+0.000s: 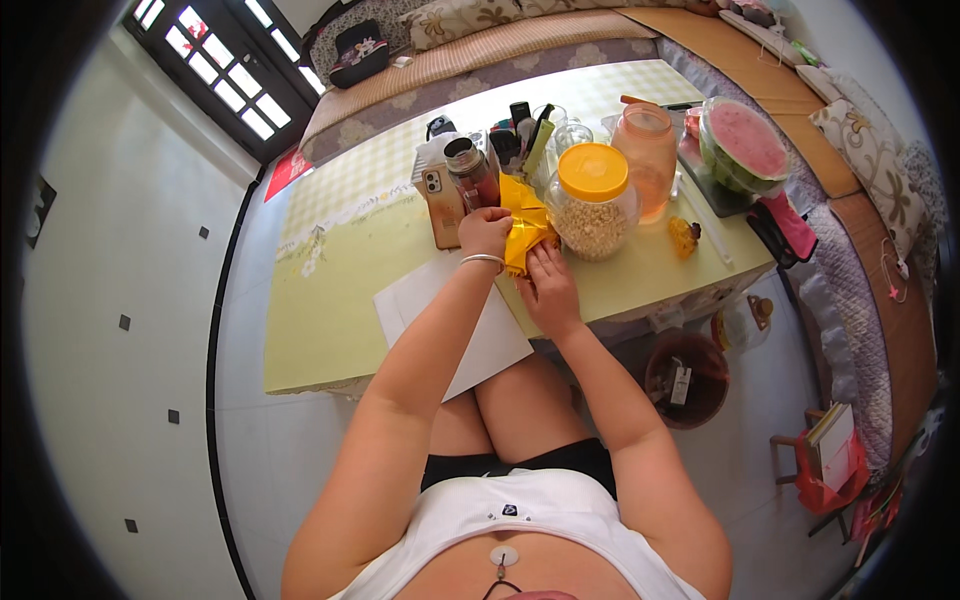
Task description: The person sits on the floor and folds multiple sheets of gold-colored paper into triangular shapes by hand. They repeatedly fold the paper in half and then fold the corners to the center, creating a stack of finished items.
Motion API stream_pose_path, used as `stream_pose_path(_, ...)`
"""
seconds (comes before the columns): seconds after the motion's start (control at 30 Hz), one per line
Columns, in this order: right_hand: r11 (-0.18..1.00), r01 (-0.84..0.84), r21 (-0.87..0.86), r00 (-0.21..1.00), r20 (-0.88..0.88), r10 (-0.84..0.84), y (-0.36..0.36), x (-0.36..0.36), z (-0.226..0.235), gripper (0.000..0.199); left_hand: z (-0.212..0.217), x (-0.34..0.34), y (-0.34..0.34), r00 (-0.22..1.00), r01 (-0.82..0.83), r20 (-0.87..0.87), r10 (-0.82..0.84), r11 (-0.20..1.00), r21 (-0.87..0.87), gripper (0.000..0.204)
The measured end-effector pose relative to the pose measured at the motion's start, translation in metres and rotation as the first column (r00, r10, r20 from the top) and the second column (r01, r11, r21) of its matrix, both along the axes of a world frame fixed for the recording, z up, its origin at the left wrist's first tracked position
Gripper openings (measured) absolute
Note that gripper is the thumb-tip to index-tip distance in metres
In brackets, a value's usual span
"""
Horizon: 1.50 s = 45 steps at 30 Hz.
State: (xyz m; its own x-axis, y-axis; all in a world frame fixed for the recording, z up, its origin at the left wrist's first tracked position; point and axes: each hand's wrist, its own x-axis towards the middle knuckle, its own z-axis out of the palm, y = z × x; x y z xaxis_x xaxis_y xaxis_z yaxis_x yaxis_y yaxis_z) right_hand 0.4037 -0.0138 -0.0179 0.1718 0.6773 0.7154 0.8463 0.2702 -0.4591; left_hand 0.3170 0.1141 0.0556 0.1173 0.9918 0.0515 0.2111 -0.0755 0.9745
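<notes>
A shiny yellow folded sheet, paper or foil, stands creased above the near edge of the table. My left hand, with a bangle on its wrist, is closed on the sheet's left side. Against its lower right part rest the fingers of my right hand, thumb to the left, gripping the lower edge. The sheet's underside is hidden. White paper lies under my left forearm and overhangs the table edge. Just beyond my left hand are a phone in a brown case and an uncapped dark flask.
A yellow-lidded jar stands right of the sheet, beside a pink jug. Farther right sit a covered watermelon half and a crumpled yellow piece. A brown bin stands below the table's right side.
</notes>
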Motion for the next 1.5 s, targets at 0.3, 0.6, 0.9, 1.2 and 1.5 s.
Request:
stream_pose_path(0.3,0.988,0.052,0.147,0.934,-0.358,0.005,-0.013,0.002,0.0,0.025,-0.02,0.011,0.003,0.979,0.0,-0.204,0.031,0.988,0.152,0.018)
stream_pose_path(0.6,0.996,0.052,0.068,0.942,-0.333,-0.026,-0.01,0.004,0.006,0.038,-0.023,0.018,-0.018,0.815,-0.064,-0.495,0.301,0.897,0.438,0.033)
stream_pose_path(0.9,0.997,0.047,-0.063,0.971,-0.232,-0.06,0.003,0.005,-0.005,0.034,-0.041,0.016,0.025,0.981,0.037,-0.159,-0.112,0.909,-0.415,0.027)
stream_pose_path(1.2,0.991,0.015,-0.132,0.927,-0.369,-0.063,0.002,0.005,-0.005,0.033,-0.066,0.022,0.06,0.988,0.152,0.082,-0.13,0.75,-0.644,0.017)
stream_pose_path(1.5,0.998,0.011,-0.06,0.902,-0.431,-0.036,0.002,0.004,-0.003,0.033,-0.057,0.034,0.046,0.99,0.006,-0.121,-0.065,0.9,-0.436,0.012)
